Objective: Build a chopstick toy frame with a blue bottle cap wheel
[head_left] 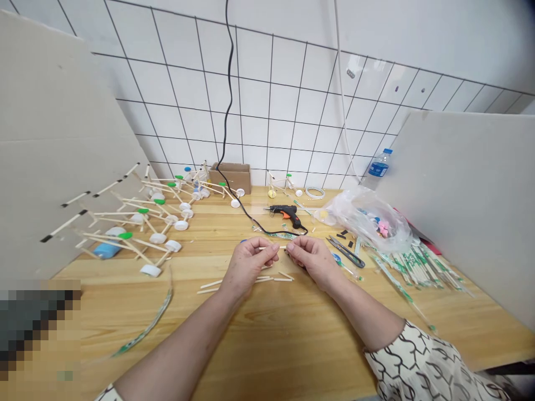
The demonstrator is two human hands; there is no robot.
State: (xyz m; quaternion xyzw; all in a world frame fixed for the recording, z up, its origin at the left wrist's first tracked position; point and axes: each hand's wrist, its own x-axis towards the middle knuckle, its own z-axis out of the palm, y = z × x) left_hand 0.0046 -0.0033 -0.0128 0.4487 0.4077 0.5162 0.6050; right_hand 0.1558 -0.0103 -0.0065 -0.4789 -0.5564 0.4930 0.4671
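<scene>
Above the middle of the wooden table (267,345), my left hand (251,263) and my right hand (311,259) each pinch one end of a thin pale wooden stick (281,247), held level between them. Both hands have their fingers closed on it. Under the hands lie several loose cut sticks (251,280) on the table. Just beyond my fingers rests a black hot glue gun (286,213), with its black cord (229,111) running up the tiled wall.
Several stick-and-bottle-cap models (159,223) crowd the left side by a grey board. A clear plastic bag (368,217), scissors (346,252), wrapped chopsticks (418,270) and a water bottle (378,167) sit at right. A cardboard box (232,175) stands at the wall.
</scene>
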